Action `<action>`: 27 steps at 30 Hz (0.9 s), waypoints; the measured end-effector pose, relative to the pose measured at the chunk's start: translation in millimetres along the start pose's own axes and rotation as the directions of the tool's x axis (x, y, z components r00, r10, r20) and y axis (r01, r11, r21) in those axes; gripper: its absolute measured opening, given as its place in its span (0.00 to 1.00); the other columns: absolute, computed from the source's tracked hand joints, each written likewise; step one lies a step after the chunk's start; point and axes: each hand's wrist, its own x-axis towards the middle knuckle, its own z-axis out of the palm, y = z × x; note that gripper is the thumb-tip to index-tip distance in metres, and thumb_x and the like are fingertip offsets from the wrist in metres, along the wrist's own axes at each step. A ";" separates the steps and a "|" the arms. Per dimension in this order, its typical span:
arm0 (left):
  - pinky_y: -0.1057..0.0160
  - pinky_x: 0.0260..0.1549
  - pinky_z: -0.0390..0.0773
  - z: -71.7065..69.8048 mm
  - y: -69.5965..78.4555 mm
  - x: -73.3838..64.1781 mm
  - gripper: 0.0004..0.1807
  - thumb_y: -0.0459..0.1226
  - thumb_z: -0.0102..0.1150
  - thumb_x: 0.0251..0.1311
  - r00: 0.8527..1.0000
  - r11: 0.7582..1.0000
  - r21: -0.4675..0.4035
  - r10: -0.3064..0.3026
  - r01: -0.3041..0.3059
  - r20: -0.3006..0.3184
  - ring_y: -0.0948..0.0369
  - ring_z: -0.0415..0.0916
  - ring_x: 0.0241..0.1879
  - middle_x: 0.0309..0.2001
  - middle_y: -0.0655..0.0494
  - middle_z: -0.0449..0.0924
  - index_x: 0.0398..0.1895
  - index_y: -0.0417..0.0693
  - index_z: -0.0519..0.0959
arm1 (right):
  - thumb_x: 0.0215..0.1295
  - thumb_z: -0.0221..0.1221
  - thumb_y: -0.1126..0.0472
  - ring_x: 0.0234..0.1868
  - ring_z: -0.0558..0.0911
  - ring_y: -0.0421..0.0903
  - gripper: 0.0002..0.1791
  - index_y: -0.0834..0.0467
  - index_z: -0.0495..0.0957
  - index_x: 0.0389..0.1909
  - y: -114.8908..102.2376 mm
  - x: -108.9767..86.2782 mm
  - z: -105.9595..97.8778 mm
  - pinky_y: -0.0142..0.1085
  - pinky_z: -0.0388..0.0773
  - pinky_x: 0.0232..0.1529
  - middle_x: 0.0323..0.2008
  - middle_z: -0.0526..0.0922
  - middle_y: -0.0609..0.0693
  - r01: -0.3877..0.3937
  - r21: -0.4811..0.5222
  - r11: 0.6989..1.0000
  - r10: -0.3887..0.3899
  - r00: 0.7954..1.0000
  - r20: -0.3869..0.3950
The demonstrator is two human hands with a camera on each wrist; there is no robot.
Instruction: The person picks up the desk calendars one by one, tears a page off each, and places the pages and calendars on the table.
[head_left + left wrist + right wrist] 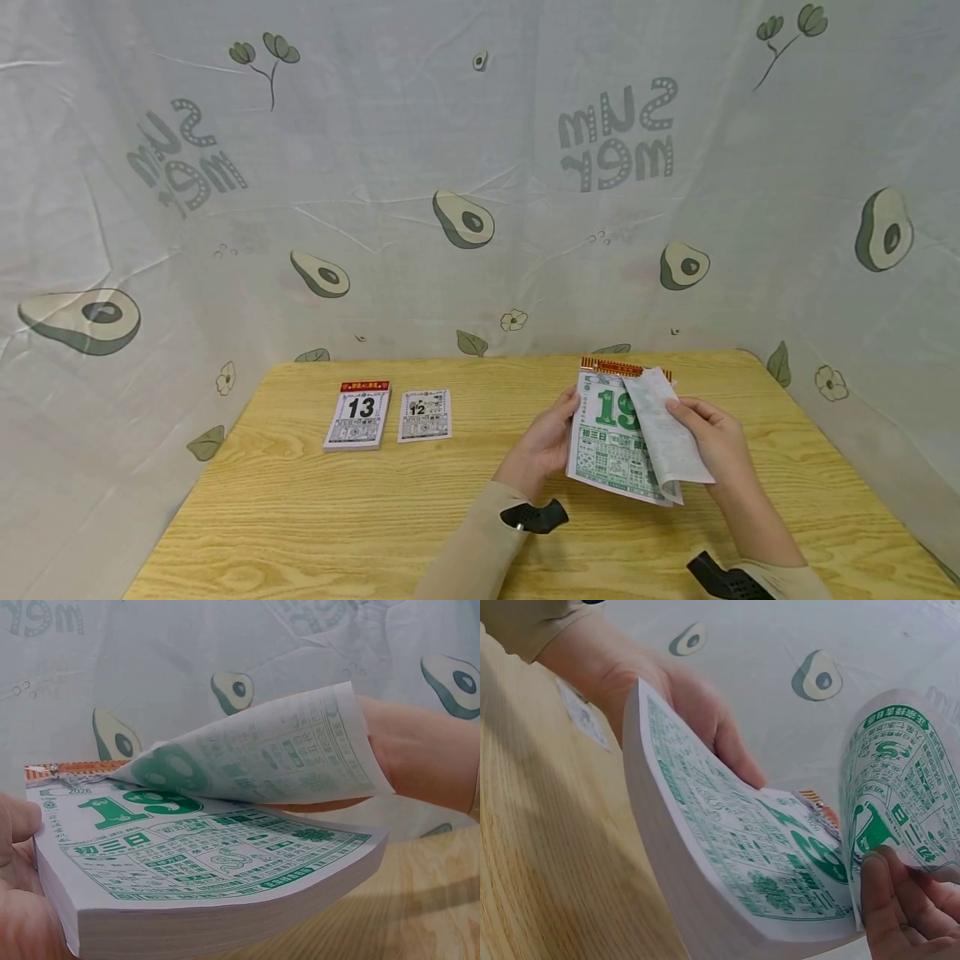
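Note:
A thick tear-off calendar [603, 442] with green print, showing 19, is held off the table by my left hand [546, 442], which grips its left edge. In the left wrist view, the page stack [172, 922] bends slightly. My right hand [720, 446] pinches the top sheet [666, 429], lifted and folded back across the right side. Thumb and fingers [881, 892] hold that sheet in the right wrist view, where its green-printed face curls over. Near the orange-red binding strip [82, 769] the sheet narrows to a crease; how much is still attached I cannot tell.
On the left of the wooden table [300, 517] lies a smaller calendar pad [358, 417] with a red header, showing 13. Beside it is a loose sheet [425, 415] marked 12. A pale curtain [390, 125] with avocado prints hangs behind and along both sides.

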 end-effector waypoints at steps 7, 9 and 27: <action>0.63 0.46 0.76 1.7 1.5 -1.0 0.18 0.47 0.31 0.78 1.000 1.000 0.002 0.004 -0.004 0.001 0.62 0.76 0.52 0.59 0.56 0.76 0.65 0.68 0.64 | 0.66 0.61 0.50 0.27 0.81 0.33 0.05 0.41 0.82 0.30 -0.6 1.0 -1.5 0.29 0.80 0.26 0.27 0.82 0.34 -0.007 -0.019 1.000 0.007 1.000 -0.005; 0.63 0.46 0.76 1.8 1.8 -1.2 0.17 0.47 0.31 0.78 1.000 1.000 -0.011 0.006 -0.006 0.002 0.62 0.76 0.52 0.59 0.56 0.76 0.65 0.67 0.63 | 0.66 0.61 0.50 0.27 0.81 0.33 0.06 0.41 0.82 0.30 -0.6 0.9 -1.2 0.29 0.80 0.26 0.28 0.81 0.34 -0.003 -0.019 1.000 0.003 1.000 -0.015; 0.65 0.46 0.78 -2.9 5.7 0.3 0.16 0.46 0.31 0.78 0.999 0.999 -0.026 0.038 -0.038 -0.026 0.62 0.78 0.51 0.59 0.56 0.75 0.64 0.66 0.61 | 0.65 0.63 0.54 0.27 0.81 0.33 0.07 0.45 0.83 0.27 -2.3 -0.9 1.5 0.27 0.80 0.25 0.27 0.82 0.36 0.034 0.075 0.997 -0.029 0.997 -0.067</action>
